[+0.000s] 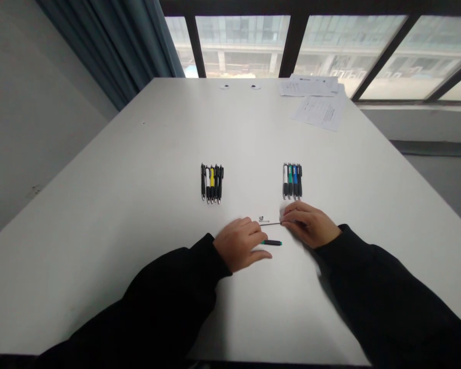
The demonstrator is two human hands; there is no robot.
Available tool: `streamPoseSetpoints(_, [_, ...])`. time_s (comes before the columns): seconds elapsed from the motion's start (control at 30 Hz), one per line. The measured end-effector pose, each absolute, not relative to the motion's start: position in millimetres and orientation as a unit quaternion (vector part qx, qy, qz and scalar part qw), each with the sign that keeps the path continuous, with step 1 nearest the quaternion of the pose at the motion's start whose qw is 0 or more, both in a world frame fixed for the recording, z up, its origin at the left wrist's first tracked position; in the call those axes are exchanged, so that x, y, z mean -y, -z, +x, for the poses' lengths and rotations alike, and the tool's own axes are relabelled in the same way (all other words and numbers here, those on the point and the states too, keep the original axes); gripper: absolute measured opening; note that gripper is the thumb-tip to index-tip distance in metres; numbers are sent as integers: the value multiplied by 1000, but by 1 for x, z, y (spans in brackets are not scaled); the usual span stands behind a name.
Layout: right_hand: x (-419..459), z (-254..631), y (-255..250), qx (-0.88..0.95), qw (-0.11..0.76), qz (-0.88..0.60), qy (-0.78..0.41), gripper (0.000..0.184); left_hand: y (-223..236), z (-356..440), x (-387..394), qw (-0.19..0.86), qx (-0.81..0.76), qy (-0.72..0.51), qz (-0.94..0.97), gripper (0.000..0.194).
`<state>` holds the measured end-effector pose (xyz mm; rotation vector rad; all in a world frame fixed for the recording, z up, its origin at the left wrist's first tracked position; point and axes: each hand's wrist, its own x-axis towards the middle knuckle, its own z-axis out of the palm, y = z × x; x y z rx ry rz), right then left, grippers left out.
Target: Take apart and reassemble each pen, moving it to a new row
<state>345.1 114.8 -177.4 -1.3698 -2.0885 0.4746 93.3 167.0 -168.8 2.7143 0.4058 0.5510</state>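
Observation:
A thin dark pen refill [269, 224] lies across the space between my two hands. My right hand [310, 223] pinches its right end between thumb and fingertips. My left hand [243, 244] rests low over the table, thumb stretched out and apart from the bent fingers. Its fingers hide the left ends of the refill and of a black pen barrel with green ends [272, 243]; whether they touch either is not clear. Just beyond the refill are a small metal tip [261, 218] and what looks like a thin spring [264, 221].
A row of several click pens [212, 183], black, white and yellow, lies at the left. Another row [292, 181], white, green, blue and black, lies beyond my right hand. Printed papers [318, 110] lie at the far right of the white table [146, 169], below the windows.

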Motion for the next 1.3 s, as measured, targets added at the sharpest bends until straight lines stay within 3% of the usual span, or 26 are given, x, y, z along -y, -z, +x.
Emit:
streamPoseSetpoints(0.1, [-114,343,173,784,286,-512,-202,8,171,94,-164,183,-162,-152,958,23])
streamPoseSetpoints(0.17, [-113,343,171,758,303,-523,-248,8,168,92,-165,243,-169,-153,943,19])
streamPoseSetpoints(0.4, [-113,348,177,508,472,-523,-496,23,161,91,-165,715,-262,-170,625,31])
streamPoseSetpoints(0.5, [-115,353,180,433,508,-491,-560,29,167,93,-167,810,-235,-123,523,40])
streamPoseSetpoints(0.7, [-116,362,176,375,567,-434,-592,29,169,91,-170,835,-195,-71,509,36])
streamPoseSetpoints(1.3, [-118,356,181,387,550,-438,-596,38,167,88,-169,831,-180,-42,524,39])
